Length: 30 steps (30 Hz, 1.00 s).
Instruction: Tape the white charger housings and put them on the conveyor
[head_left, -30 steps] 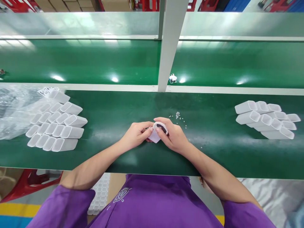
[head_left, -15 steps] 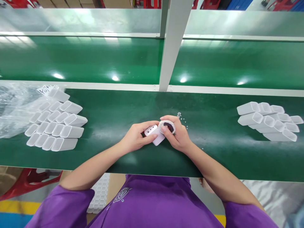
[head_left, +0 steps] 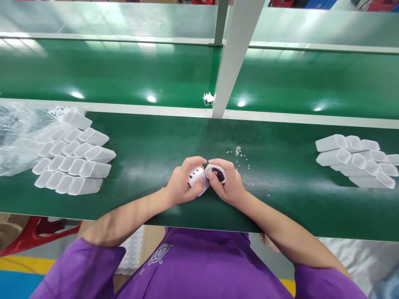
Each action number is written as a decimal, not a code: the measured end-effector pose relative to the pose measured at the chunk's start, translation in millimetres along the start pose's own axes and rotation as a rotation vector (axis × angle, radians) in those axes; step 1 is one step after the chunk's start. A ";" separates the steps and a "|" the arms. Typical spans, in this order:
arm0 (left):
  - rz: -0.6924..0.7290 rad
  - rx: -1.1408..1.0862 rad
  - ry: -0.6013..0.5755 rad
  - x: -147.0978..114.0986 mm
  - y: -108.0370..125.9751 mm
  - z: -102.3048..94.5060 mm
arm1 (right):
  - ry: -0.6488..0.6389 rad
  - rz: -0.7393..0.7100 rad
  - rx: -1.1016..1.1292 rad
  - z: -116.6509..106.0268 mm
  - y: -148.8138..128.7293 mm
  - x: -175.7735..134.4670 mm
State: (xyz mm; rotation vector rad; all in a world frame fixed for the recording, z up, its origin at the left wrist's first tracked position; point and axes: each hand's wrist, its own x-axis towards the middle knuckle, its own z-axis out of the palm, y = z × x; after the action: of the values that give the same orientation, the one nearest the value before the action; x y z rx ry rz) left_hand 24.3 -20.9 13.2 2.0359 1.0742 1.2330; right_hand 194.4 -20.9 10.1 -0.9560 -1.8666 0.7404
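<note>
My left hand (head_left: 186, 181) is closed around a white plastic charger block (head_left: 195, 176), whose end face with dark port slots points up and toward me. Held in my right hand (head_left: 228, 181) is a small white ring-shaped roll (head_left: 215, 167) with a dark inside; my thumb presses into its opening. The roll touches or nearly touches the block's right side, and my two index fingertips almost meet above them. Part of the block is hidden by my left fingers. Just beyond my right hand, tiny clear bits (head_left: 238, 150) lie scattered on the green work surface (head_left: 156, 141).
Stacks of open white sleeves stand at left (head_left: 89, 169) and right (head_left: 358, 162). A clear plastic bag (head_left: 21, 137) lies at the far left. Beyond a white rail runs a green belt (head_left: 109, 74) carrying a small circuit board (head_left: 208, 99) beside a white post (head_left: 233, 58).
The charger block has turned more upright, and my left fingers wrap further round it. My right hand has moved slightly down and left. A circuit board has appeared on the belt by the post.
</note>
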 end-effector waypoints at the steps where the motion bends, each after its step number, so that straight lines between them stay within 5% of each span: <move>1: 0.009 -0.006 0.004 0.1 0.4 0.3 | 0.005 -0.001 0.001 0.5 -0.1 -0.6; 9: -0.032 0.028 -0.089 3.1 4.4 -5.2 | -0.001 0.061 -0.030 0.0 -3.3 -0.6; 20: -0.045 -0.048 -0.122 -1.3 7.2 1.9 | 0.023 -0.071 -0.121 2.7 2.6 -2.4; 30: -0.382 -0.485 -0.083 12.2 -3.4 -17.2 | 0.132 0.319 0.523 -7.5 3.0 12.6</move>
State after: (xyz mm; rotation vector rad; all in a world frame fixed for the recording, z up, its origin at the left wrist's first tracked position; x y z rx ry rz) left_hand 10.9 -8.3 24.1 1.4263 0.9541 1.0703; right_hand 198.2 -7.8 16.4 -0.9344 -1.3175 1.2499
